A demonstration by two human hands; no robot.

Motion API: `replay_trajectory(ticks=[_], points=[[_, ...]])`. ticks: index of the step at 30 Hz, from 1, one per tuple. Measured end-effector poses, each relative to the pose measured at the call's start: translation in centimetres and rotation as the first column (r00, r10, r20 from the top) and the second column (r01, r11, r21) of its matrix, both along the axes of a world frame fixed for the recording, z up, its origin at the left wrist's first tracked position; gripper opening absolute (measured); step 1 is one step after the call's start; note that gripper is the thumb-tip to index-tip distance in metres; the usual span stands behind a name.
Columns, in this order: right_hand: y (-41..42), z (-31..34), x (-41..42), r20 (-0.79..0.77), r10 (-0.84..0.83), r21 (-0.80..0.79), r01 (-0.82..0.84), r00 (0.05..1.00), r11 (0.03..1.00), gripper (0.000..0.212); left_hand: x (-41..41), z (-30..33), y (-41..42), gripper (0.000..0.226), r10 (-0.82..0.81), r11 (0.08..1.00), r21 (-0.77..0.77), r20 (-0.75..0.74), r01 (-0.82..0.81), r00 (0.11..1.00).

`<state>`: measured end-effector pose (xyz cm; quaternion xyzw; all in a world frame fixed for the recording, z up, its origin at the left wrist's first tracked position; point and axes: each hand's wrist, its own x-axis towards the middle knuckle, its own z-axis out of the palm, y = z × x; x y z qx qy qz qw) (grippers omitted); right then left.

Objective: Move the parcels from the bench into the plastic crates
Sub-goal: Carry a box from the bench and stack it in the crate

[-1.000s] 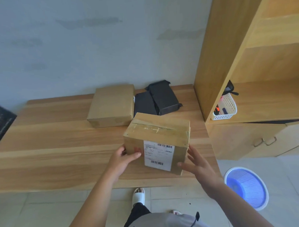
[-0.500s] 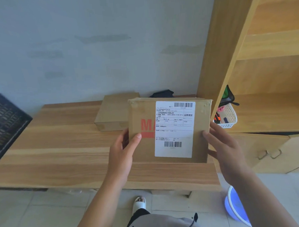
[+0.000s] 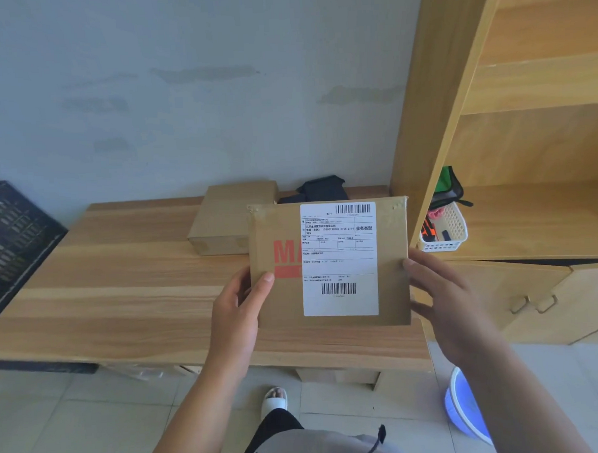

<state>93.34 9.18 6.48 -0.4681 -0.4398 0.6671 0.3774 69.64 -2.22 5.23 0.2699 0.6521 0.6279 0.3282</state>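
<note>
I hold a brown cardboard parcel (image 3: 281, 312) with a white shipping label and red letters up in front of me, above the wooden bench (image 3: 122, 302). My left hand (image 3: 238, 311) grips its left edge, thumb on the front. My right hand (image 3: 445, 305) holds its right edge, thumb on the front and fingers behind. A second cardboard parcel (image 3: 228, 219) lies on the bench at the back. Black parcels (image 3: 323, 187) lie behind it, partly hidden by the held box. A dark plastic crate (image 3: 13, 238) stands at the bench's left end.
A wooden shelf unit (image 3: 527, 148) stands at the right, with a small white basket (image 3: 452, 230) of odds and ends on its shelf. A blue basin (image 3: 466, 407) sits on the tiled floor. My sandalled foot (image 3: 274, 398) shows below the bench edge.
The parcel was lifted off the bench and tipped so its label faces me. In the last half second it has stayed nearly still in both hands.
</note>
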Motion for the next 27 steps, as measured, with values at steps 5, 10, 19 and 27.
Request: replay_trajectory(ticks=[5, 10, 19, 27], points=[[-0.4, -0.1, -1.1, -0.003, 0.040, -0.009, -0.041, 0.999, 0.999, 0.028, -0.5, 0.4, -1.4, 0.021, 0.044, 0.999, -0.005, -0.003, -0.044, 0.999], [-1.3, -0.2, -3.1, -0.014, 0.083, -0.004, -0.083, 0.996, 0.997, 0.029, -1.8, 0.9, -2.8, 0.021, 0.106, 0.994, 0.009, -0.001, -0.106, 0.994], [-5.3, 0.5, -11.6, 0.066, 0.298, 0.039, -0.301, 0.952, 0.953, 0.033, -7.2, 1.1, -10.6, 0.024, 0.253, 0.967, 0.008, 0.051, -0.254, 0.966], [-16.0, 2.5, -24.2, 0.095, 0.571, 0.063, -0.578, 0.815, 0.814, 0.039, -13.9, 1.6, -25.5, 0.023, 0.553, 0.832, -0.036, 0.130, -0.553, 0.823]])
